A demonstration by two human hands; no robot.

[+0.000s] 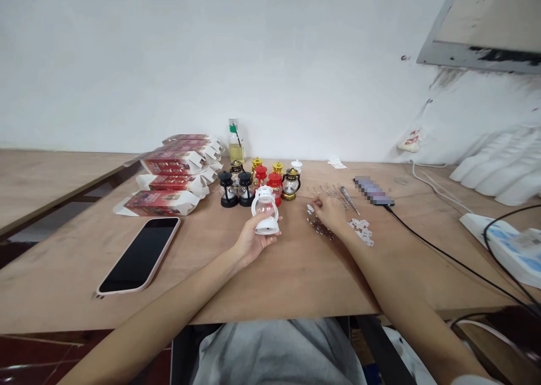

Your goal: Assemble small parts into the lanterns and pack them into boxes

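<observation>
White lantern (265,210) gripped in left hand (249,241), right hand (332,211) on small parts (321,227)

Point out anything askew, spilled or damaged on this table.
Nothing looks spilled or broken. The white lantern is held slightly tilted in the left hand, unlike the upright lanterns behind it. Small loose parts lie scattered by the right hand.

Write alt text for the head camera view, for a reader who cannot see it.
A person's left hand holds a small white lantern above a wooden table, while the right hand rests among small metal parts. Behind stand more black, red and gold lanterns; red boxes and a phone lie to the left.
</observation>
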